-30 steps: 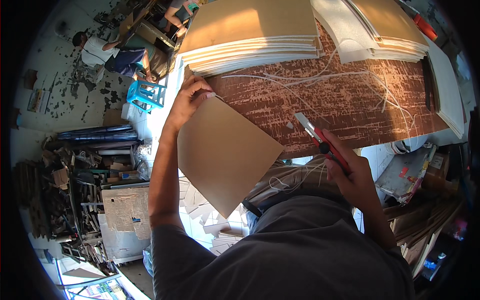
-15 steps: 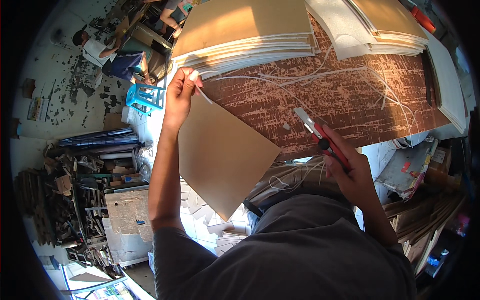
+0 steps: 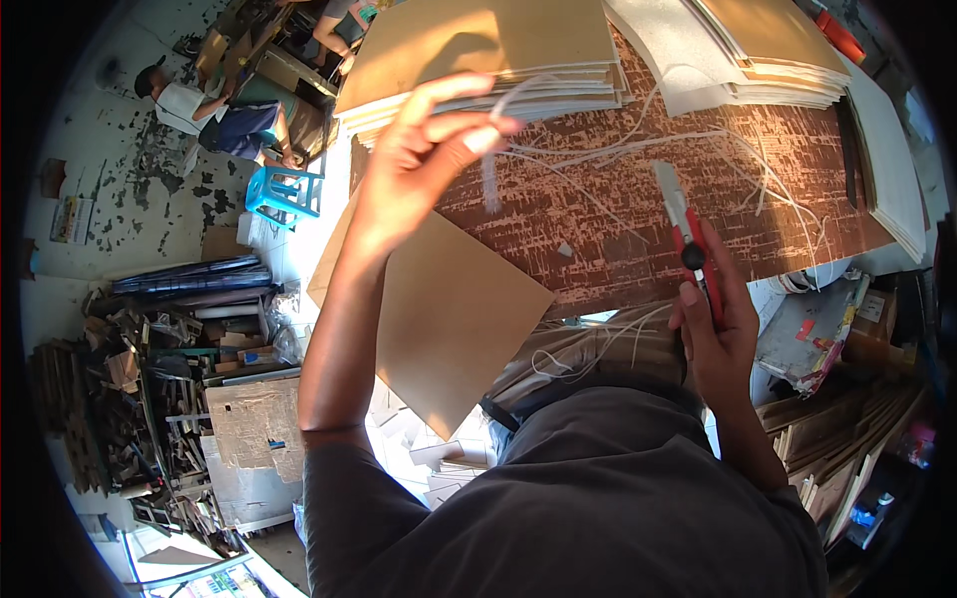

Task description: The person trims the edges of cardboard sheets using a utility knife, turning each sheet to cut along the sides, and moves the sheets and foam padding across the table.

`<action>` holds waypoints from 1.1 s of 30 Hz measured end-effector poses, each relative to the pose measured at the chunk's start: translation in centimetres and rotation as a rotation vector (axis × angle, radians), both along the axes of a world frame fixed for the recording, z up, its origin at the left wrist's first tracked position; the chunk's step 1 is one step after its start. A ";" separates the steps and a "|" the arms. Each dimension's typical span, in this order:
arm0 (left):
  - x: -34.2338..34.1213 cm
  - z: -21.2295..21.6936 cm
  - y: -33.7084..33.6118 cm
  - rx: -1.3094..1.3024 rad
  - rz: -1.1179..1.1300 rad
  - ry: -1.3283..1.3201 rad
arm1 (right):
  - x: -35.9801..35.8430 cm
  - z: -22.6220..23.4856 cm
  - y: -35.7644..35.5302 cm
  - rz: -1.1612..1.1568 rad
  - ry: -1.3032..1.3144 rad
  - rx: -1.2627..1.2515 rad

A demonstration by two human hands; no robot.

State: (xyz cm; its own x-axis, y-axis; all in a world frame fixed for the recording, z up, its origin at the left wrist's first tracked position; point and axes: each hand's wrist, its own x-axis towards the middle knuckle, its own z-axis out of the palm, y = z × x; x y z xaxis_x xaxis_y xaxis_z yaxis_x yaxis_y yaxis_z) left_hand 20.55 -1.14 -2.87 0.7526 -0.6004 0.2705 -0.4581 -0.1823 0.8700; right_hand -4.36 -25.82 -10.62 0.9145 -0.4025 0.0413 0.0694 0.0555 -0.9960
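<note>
Raised over the left side of the worktable (image 3: 638, 204), my left hand (image 3: 424, 164) pinches a thin white strip (image 3: 489, 179) between thumb and fingers; the strip's end hangs down, blurred. A red utility knife (image 3: 703, 269) is in my right hand (image 3: 720, 334), its blade out and pointing away from me over the table's near part. Below my left forearm lies a brown square board (image 3: 454, 309), overhanging the near table edge with one corner toward me. Long white strips (image 3: 658, 149) trail across the scratched table top, beside a small pale scrap (image 3: 565, 249).
Stacked brown boards with white edges (image 3: 498, 50) stand at the far side; another stack (image 3: 783, 60) is at far right. A blue stool (image 3: 284, 194) and a seated person (image 3: 219, 115) are at upper left. Scrap wood (image 3: 164, 389) piles up at left.
My left hand has moved right and away from me with the white strip. My right hand has shifted slightly right, and the knife now points more straight ahead. The board stays nearly in place.
</note>
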 end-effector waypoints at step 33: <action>-9.3 -10.8 33.5 -0.420 0.609 0.581 | 0.2 -0.8 1.1 0.068 -0.051 -0.012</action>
